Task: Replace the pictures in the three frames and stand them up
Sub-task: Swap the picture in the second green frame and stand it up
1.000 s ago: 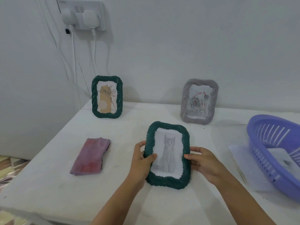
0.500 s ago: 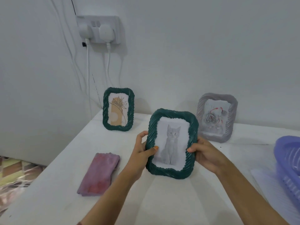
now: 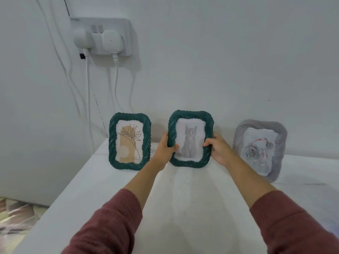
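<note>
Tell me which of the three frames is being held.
The green cat frame in the middle, gripped by the left hand and right hand; the other two stand untouched.

Two dark green rope-patterned frames [image 3: 129, 141] [image 3: 190, 138], one grey frame [image 3: 259, 149], maroon sleeves [image 3: 108, 224], white table [image 3: 183, 208].

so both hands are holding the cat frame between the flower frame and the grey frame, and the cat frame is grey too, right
Not quite: the cat frame is dark green, like the flower frame. The head view shows it. The rest holds: left hand and right hand grip its sides, between the flower frame and grey frame.
</note>
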`<state>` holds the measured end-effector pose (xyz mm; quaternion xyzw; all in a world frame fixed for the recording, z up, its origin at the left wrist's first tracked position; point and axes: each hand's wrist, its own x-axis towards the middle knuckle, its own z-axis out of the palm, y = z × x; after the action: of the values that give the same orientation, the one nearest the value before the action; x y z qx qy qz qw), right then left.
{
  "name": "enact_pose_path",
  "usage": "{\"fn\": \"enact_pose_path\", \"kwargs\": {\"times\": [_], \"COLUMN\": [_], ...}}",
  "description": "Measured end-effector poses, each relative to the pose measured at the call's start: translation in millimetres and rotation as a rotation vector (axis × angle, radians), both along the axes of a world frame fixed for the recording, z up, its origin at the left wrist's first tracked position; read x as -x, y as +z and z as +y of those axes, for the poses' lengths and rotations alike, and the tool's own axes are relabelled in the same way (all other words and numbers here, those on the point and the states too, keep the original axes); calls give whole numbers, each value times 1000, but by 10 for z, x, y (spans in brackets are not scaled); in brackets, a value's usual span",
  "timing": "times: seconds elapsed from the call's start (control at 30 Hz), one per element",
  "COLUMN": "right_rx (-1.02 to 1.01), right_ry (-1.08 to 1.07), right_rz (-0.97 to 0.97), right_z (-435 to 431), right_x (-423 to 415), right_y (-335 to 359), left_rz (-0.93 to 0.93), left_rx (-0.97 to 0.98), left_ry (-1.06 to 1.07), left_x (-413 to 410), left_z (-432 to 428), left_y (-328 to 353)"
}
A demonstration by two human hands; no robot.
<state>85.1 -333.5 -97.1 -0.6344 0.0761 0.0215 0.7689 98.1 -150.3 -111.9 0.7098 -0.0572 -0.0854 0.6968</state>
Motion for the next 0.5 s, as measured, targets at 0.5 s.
{"fn": "enact_pose_path", "kwargs": {"times": [0.5], "right_rx": [23], "right_ry": [-178], "right_rz": [-31], "right_z": [2], "right_x": [299], "right_y": [-343], "left_rz": [6], "left_rx": [-52], "left_ry": [206], "left_x": [113], "left_z": [71], "left_y": [-318]}}
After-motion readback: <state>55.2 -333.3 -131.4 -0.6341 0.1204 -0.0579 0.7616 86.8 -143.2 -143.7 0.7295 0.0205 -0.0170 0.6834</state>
